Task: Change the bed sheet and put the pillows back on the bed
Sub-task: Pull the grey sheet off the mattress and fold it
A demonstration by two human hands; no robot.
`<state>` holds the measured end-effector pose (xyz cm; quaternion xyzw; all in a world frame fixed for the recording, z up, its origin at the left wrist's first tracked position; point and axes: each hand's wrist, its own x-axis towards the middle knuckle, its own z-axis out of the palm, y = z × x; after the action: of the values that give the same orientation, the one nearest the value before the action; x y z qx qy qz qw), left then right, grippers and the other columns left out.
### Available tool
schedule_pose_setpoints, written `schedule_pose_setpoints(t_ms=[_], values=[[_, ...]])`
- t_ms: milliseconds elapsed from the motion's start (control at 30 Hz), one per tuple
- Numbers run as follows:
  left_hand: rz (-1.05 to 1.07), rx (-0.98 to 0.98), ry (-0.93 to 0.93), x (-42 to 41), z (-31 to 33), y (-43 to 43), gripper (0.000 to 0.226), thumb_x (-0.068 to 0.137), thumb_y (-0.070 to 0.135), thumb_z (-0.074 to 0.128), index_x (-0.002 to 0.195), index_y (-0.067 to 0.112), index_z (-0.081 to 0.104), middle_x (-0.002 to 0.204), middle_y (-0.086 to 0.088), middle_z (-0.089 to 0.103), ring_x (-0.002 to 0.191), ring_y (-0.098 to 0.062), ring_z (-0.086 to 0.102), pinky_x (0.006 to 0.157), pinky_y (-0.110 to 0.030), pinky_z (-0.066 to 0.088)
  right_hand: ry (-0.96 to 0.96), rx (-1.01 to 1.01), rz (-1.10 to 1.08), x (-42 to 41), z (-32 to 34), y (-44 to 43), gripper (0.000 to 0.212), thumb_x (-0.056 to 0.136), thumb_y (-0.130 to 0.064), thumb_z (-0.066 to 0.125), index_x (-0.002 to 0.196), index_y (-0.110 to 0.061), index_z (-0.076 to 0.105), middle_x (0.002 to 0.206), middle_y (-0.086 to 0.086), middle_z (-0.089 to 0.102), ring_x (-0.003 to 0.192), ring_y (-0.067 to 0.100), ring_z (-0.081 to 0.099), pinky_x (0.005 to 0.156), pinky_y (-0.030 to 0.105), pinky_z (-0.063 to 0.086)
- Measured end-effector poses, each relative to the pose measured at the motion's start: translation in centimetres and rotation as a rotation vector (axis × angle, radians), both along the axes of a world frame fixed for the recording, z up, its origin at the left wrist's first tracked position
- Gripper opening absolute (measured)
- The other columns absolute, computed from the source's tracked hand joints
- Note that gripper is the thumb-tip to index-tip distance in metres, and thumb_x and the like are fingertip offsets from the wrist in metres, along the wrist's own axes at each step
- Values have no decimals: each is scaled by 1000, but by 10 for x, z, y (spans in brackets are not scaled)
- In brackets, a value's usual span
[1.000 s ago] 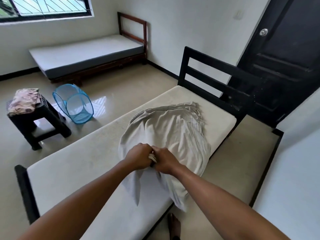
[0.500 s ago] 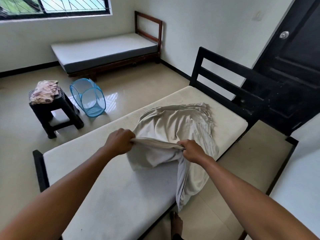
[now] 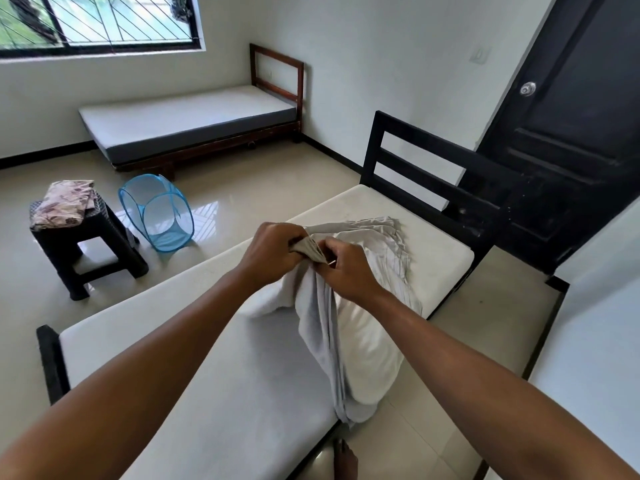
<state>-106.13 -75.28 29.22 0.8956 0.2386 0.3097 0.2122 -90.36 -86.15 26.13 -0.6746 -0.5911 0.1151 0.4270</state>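
The sheet [image 3: 377,327] hangs below the grips, its tail draped over the bed's [image 3: 207,358] near right edge. The left grip [image 3: 273,251] and right grip [image 3: 346,271] meet above the mattress, both clenched on the bunched hem. Beyond them the cloth lies heaped toward the headboard [image 3: 415,161].

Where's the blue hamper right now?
Head view, left side: the blue hamper sits on the floor just right of the black stool, left of the near bed.
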Motion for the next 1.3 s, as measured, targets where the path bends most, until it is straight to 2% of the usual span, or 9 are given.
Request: schedule_pose_setpoints(t_ms=[167, 333, 467, 633, 767, 867, 967, 1100, 1300], values=[[34, -223, -250, 5, 3, 4, 27, 76, 11, 85, 99, 15, 72, 84, 4, 72, 76, -14, 69, 68, -22, 57, 161, 15, -18, 12, 23, 10, 17, 98, -24, 63, 88, -12, 69, 74, -3, 67, 69, 8, 59, 65, 37, 49], [42, -302, -62, 24, -30, 4, 21, 81, 23, 82, 97, 19, 70, 89, 0, 72, 78, -17, 68, 67, -32, 60, 160, 136, -14, 26, 61, 19, 17, 99, -26, 68, 84, -19, 68, 63, -16, 56, 59, 1, 50, 59, 16, 38], [192, -312, 10, 56, -66, 17, 17, 79, 34, 73, 80, 17, 75, 74, 0, 71, 67, -21, 66, 62, -42, 58, 253, 263, -19, 63, 108, 33, 37, 98, -26, 69, 65, -23, 54, 55, -17, 41, 54, 5, 36, 54, 20, 30], [265, -291, 125, 108, -105, 44, 6, 83, 14, 71, 79, 11, 76, 68, -4, 68, 61, -24, 57, 58, -32, 41, 423, 464, -97, 140, 166, 48, 43, 97, -21, 71, 63, -21, 44, 57, -12, 33, 54, 7, 29, 52, 24, 26], [351, -327, 55, 169, -101, 69, 19, 88, 13, 61, 84, 18, 79, 81, -5, 75, 79, -28, 68, 68, -31, 48, 292, 497, -367, 230, 183, 45, 51, 95, -28, 72, 58, -25, 37, 52, -15, 30, 52, 8, 28, 53, 29, 26], [380, -341, -64, 213, -59, 77, 22, 85, 0, 58, 84, 10, 77, 85, -8, 75, 79, -23, 66, 68, -28, 42, 128, 392, -520, 285, 167, 37, 54, 95, -37, 72, 54, -21, 40, 47, -15, 34, 49, 5, 28, 53, 30, 28], [285, -266, -59, 256, -10, 75, 26, 91, 7, 59, 69, 16, 67, 66, 2, 63, 65, -21, 60, 58, -29, 35, 25, 153, -317, 303, 129, 38, 40, 91, -41, 77, 69, -9, 66, 55, -15, 52, 51, 2, 44, 53, 22, 38], [123, -155, -52, 299, 39, 64, 42, 97, 31, 64, 58, 16, 58, 56, 1, 55, 55, -18, 49, 54, -35, 34, -149, -162, 27, 288, 82, 54, 39, 89, -34, 79, 126, -24, 70, 112, -7, 74, 99, 9, 68, 89, 23, 53], [12, -162, -129, 279, 44, 74, 18, 87, 35, 79, 83, 18, 73, 72, 7, 68, 65, -9, 60, 54, -18, 40, -278, -235, -23, 290, 94, 75, 34, 85, -53, 65, 88, -20, 74, 76, -3, 70, 72, 14, 67, 66, 40, 54]])
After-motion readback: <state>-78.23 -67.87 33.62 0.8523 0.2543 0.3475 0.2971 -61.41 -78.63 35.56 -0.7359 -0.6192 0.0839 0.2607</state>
